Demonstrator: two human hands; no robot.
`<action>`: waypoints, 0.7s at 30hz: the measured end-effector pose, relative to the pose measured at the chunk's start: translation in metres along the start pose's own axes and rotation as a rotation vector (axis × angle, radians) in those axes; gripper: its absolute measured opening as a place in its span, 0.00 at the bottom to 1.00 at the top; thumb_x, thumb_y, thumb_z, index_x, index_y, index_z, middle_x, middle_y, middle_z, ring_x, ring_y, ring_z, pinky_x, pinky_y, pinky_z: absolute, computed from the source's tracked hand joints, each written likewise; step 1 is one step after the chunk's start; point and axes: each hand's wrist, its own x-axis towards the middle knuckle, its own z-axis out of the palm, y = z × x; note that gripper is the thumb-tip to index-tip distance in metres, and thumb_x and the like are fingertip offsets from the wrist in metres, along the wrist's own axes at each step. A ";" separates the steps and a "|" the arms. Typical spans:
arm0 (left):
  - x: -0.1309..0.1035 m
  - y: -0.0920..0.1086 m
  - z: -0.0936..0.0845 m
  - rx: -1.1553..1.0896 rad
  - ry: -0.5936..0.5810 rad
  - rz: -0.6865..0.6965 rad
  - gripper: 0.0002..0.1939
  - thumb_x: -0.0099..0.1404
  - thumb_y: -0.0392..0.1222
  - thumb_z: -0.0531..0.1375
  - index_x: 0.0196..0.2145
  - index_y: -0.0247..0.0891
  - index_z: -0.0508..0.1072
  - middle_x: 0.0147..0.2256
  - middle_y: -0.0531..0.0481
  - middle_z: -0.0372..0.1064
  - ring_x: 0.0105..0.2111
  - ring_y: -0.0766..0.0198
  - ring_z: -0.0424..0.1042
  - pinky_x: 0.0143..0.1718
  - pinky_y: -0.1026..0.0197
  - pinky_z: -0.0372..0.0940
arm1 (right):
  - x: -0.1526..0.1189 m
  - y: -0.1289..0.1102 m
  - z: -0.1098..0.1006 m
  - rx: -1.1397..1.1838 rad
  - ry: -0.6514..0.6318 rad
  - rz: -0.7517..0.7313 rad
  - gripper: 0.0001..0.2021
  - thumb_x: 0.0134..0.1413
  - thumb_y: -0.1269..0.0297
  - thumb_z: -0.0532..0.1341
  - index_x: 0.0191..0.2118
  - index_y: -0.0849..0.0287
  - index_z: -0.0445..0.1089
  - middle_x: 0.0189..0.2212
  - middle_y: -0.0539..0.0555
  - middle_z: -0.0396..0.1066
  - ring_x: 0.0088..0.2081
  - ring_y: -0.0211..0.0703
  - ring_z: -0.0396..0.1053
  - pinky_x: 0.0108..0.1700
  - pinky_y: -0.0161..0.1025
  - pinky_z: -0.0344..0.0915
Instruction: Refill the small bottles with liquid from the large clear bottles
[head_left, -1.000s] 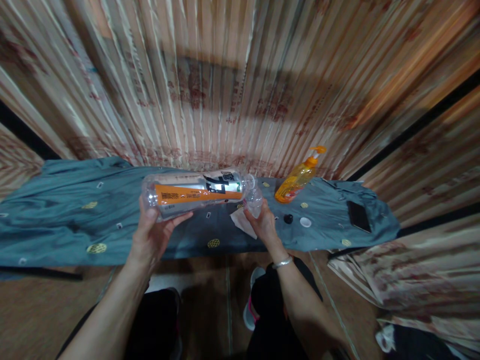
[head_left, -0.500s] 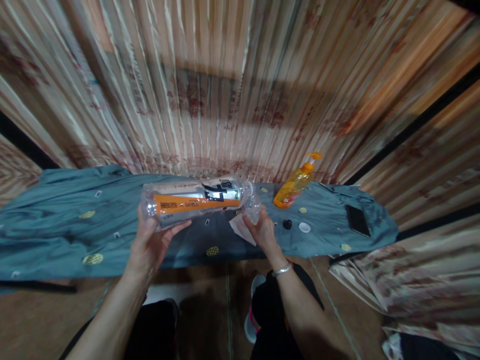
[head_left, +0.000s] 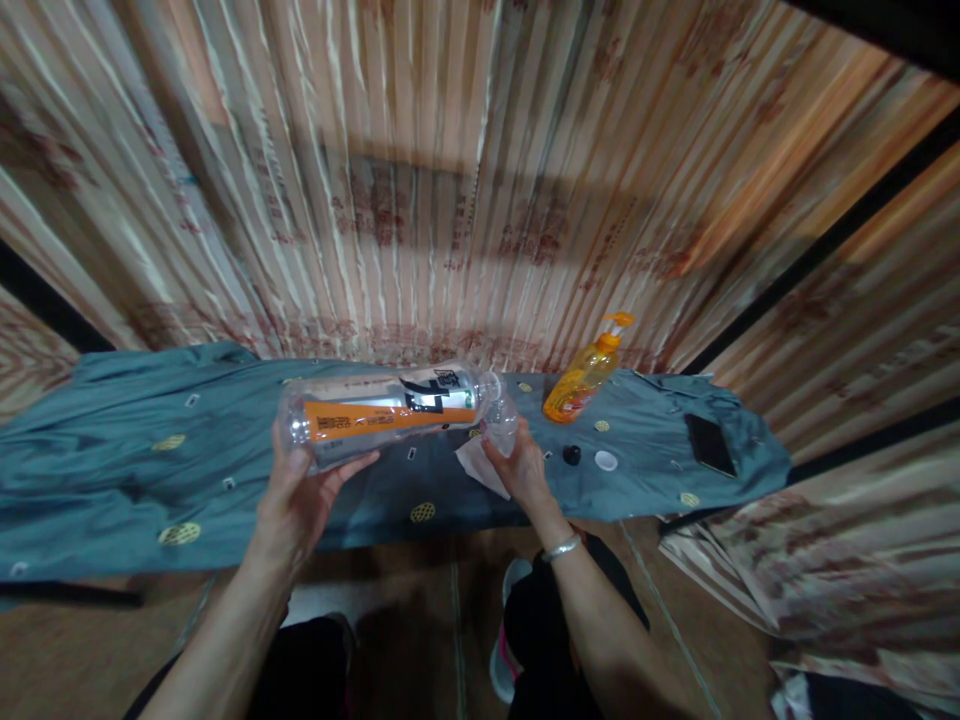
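My left hand [head_left: 296, 495] grips the base end of a large clear plastic bottle [head_left: 386, 408] with an orange, silver and black label. The bottle lies nearly level in the air above the cloth, its neck pointing right. At its mouth, my right hand [head_left: 525, 468] has its fingers closed round a small clear plastic container [head_left: 501, 422]. The two mouths meet or overlap; I cannot tell whether they touch. Any liquid inside either one is too faint to make out. A white paper or tissue [head_left: 478, 468] lies below my right fingers.
An orange pump bottle [head_left: 579, 388] stands behind and right of my right hand. Nearer are a small black cap [head_left: 571, 455] and a white round lid [head_left: 606, 460]. A dark phone [head_left: 709, 444] lies farther right on the teal cloth [head_left: 367, 515]. Curtains hang behind.
The view has shifted slightly. Both hands keep their hold, and the large bottle stays nearly level with its neck at the small container.
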 end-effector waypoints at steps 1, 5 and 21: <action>0.000 0.000 0.000 0.002 0.003 -0.004 0.35 0.49 0.62 0.74 0.54 0.57 0.75 0.55 0.51 0.78 0.54 0.37 0.76 0.45 0.37 0.80 | 0.000 -0.001 -0.001 0.006 -0.006 0.005 0.29 0.56 0.58 0.65 0.61 0.62 0.64 0.49 0.65 0.81 0.49 0.60 0.80 0.50 0.51 0.76; 0.000 0.001 0.001 0.005 0.000 -0.012 0.38 0.48 0.63 0.74 0.56 0.56 0.74 0.56 0.51 0.78 0.56 0.35 0.74 0.46 0.37 0.79 | 0.000 -0.002 -0.002 0.021 -0.009 0.015 0.28 0.56 0.58 0.65 0.61 0.61 0.65 0.48 0.64 0.81 0.48 0.58 0.80 0.49 0.49 0.76; -0.001 0.003 0.007 -0.034 0.048 -0.032 0.40 0.43 0.60 0.77 0.54 0.55 0.76 0.54 0.51 0.78 0.52 0.40 0.76 0.42 0.42 0.80 | -0.001 -0.004 -0.005 0.032 -0.036 0.028 0.29 0.55 0.59 0.66 0.61 0.63 0.65 0.48 0.65 0.80 0.50 0.60 0.80 0.50 0.51 0.76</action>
